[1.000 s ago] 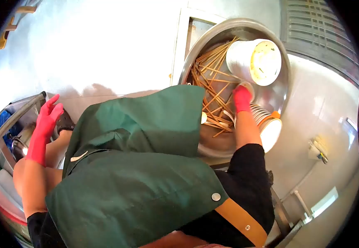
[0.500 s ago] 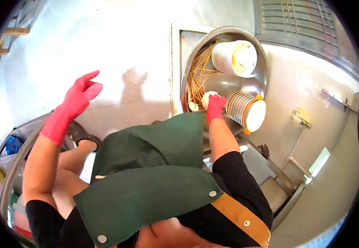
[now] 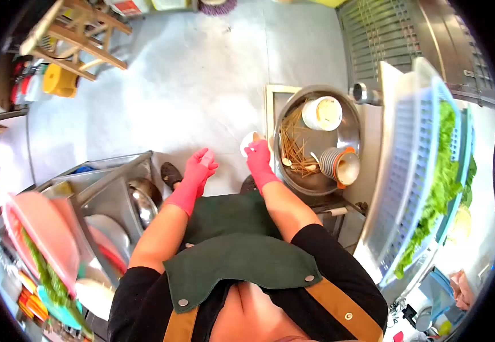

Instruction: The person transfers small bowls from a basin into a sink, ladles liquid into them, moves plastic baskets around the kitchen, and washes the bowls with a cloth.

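Note:
Both my hands wear pink-red rubber gloves. In front of the green apron, my right hand (image 3: 258,157) is closed on a small white bowl (image 3: 247,143), partly hidden by the fingers. My left hand (image 3: 201,165) is in the air a little to its left, its fingers loosely bent and apart, with nothing visible in them. Right of my right hand stands a large metal basin (image 3: 352,121). It holds a stack of white bowls (image 3: 316,115), a tilted stack of bowls with an orange one (image 3: 333,163), and many loose wooden chopsticks (image 3: 293,142).
At right, a blue plastic basket (image 3: 413,165) stands beside leafy greens (image 3: 438,182). On the left are a metal rack (image 3: 108,185) and pink tubs (image 3: 42,233). A wooden stool (image 3: 79,40) and a yellow container (image 3: 59,80) are at the far left.
My right hand has come out of the basin to the left with the white bowl. My left hand has moved in toward it. The view has shifted, showing more of the room.

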